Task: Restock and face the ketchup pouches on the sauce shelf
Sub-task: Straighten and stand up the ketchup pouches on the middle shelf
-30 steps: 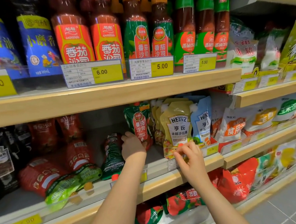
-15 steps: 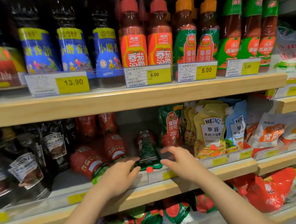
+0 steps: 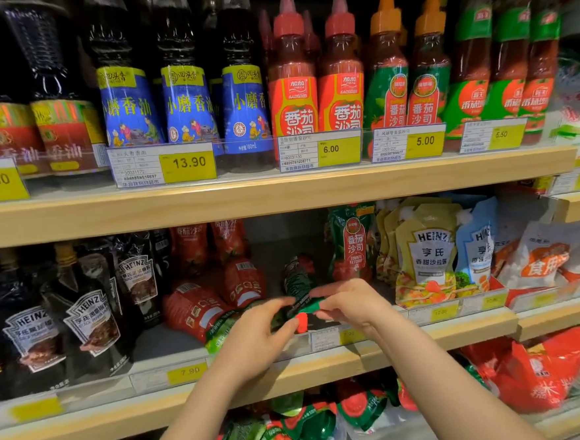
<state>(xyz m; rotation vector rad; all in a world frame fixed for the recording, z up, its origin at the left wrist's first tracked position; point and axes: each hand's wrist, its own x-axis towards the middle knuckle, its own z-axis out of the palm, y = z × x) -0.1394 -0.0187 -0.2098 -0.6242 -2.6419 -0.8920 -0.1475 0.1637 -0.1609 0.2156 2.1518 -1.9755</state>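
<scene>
We have the green ketchup pouch (image 3: 298, 288) lying flat near the front edge of the middle shelf (image 3: 427, 334), its red cap (image 3: 302, 321) pointing out toward us. Our left hand (image 3: 255, 339) pinches the pouch's near end from the left with thumb and fingers, and our right hand (image 3: 353, 306) pinches the same end from the right, fingers curled over the green edge. Both hands touch the pouch just behind the shelf's price strip.

To the left of it, red ketchup pouches (image 3: 198, 308) lie toppled toward the front edge, one overlapping the next. Just to the right, another green ketchup pouch (image 3: 352, 246) stands upright further back. Beyond that, yellow Heinz salad dressing pouches (image 3: 428, 254) stand facing out at the front edge, with a blue one (image 3: 479, 244) beside them. At the left end of the shelf stand black Heinz pepper sauce pouches (image 3: 89, 319). On the shelf above, ketchup squeeze bottles (image 3: 317, 90) stand in a row behind their price tags (image 3: 319, 150).
</scene>
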